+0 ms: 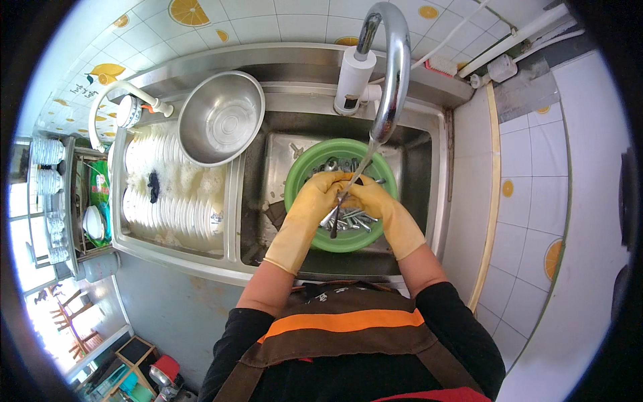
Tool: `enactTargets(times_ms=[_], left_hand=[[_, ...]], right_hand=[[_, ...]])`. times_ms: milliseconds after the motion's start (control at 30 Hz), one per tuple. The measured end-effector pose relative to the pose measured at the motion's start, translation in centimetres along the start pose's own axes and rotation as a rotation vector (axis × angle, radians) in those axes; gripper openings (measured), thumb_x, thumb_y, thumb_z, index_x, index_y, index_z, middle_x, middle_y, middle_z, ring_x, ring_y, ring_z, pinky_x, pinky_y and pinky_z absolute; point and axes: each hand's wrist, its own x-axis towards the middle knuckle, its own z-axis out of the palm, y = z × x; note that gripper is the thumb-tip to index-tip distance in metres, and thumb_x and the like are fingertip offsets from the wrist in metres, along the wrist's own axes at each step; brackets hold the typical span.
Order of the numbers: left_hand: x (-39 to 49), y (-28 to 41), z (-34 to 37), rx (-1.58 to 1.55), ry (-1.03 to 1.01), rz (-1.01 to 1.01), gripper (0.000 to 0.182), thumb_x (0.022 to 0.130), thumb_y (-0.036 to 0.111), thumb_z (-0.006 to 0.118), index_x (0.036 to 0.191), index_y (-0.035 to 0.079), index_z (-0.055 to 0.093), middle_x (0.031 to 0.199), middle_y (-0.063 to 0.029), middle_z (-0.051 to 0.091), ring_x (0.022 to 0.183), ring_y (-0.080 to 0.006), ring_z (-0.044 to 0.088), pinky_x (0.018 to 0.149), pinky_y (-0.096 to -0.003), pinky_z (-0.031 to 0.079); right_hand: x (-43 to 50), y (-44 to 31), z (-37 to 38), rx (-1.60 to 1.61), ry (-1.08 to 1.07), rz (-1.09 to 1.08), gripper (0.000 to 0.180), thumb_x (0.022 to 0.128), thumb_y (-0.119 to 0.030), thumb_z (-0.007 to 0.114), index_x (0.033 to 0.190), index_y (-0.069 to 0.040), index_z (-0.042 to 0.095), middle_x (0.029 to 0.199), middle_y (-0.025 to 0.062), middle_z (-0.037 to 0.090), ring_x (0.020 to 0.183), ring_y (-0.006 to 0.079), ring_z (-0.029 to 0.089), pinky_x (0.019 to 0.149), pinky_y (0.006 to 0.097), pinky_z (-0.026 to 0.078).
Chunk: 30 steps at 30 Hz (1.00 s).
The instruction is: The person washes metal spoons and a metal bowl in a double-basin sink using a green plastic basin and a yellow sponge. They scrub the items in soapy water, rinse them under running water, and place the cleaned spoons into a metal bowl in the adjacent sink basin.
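Observation:
Yellow rubber gloves cover both of my hands. My left hand [321, 192] and my right hand [370, 195] meet above a green plastic basin [292, 183], gripping a few pieces of metal cutlery [333, 228] between them. The handles of these pieces point down towards me; their other ends are hidden by my fingers. Water [362, 166] runs from a curved chrome faucet [398, 75] onto my hands. Beneath them, more loose cutlery [355, 220] lies in the basin, which stands inside the right sink bowl [417, 211].
In the left sink bowl, rows of white plates [166, 213] stand in foamy water with a dark cloth-like item [153, 187]. A stainless steel bowl [221, 120] rests across the back of the divider [234, 211]. A white side wall [469, 201] borders the sink's right.

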Motion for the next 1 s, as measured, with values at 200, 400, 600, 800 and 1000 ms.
enactTargets(times_ms=[200,400,600,800,1000], left_hand=[[-0.1,-3.6,0.2,0.197,0.088,0.392,0.029,0.097,0.002,0.065,0.126,0.002,0.071,0.122,-0.0123,0.072,0.112,-0.0197,0.067,0.101,-0.0356,0.052],[-1.2,-6.1,1.6,-0.579,0.128,0.077,0.048,0.101,0.009,0.068,0.146,-0.002,0.054,0.129,-0.008,0.068,0.111,-0.0144,0.065,0.086,-0.0285,0.054],[-1.3,-4.5,0.9,-0.344,0.221,-0.027,0.032,0.102,0.017,0.069,0.129,-0.001,0.069,0.112,-0.0061,0.074,0.097,-0.0118,0.066,0.084,-0.0268,0.053],[-0.2,-3.3,0.7,-0.185,0.282,-0.072,0.028,0.104,0.02,0.066,0.124,0.0,0.072,0.109,-0.0057,0.074,0.093,-0.0115,0.067,0.079,-0.0275,0.055],[-0.7,-4.0,1.6,-0.061,0.332,0.067,0.027,0.104,0.018,0.064,0.124,0.0,0.071,0.109,-0.012,0.075,0.097,-0.0177,0.07,0.085,-0.0309,0.054]], right_hand=[[-1.6,0.4,1.3,-0.244,0.212,-0.182,0.026,0.1,-0.016,0.069,0.123,-0.004,0.068,0.109,0.004,0.072,0.093,0.0124,0.066,0.084,0.0283,0.053],[-1.9,0.1,3.1,-0.313,0.281,-0.215,0.024,0.098,-0.017,0.072,0.118,-0.005,0.071,0.107,0.0026,0.073,0.098,0.0112,0.066,0.089,0.0297,0.052],[-2.3,0.5,4.1,-0.268,0.259,-0.244,0.03,0.094,-0.014,0.075,0.121,-0.003,0.068,0.109,0.0046,0.072,0.097,0.013,0.067,0.089,0.0289,0.053],[-1.7,0.7,2.4,-0.145,-0.029,-0.187,0.04,0.094,-0.016,0.077,0.126,0.002,0.06,0.101,0.0073,0.069,0.085,0.0154,0.069,0.074,0.0287,0.055],[-2.5,1.0,2.5,-0.179,0.264,-0.223,0.028,0.096,-0.015,0.073,0.117,0.002,0.065,0.092,0.0072,0.07,0.078,0.0144,0.069,0.067,0.029,0.054]])
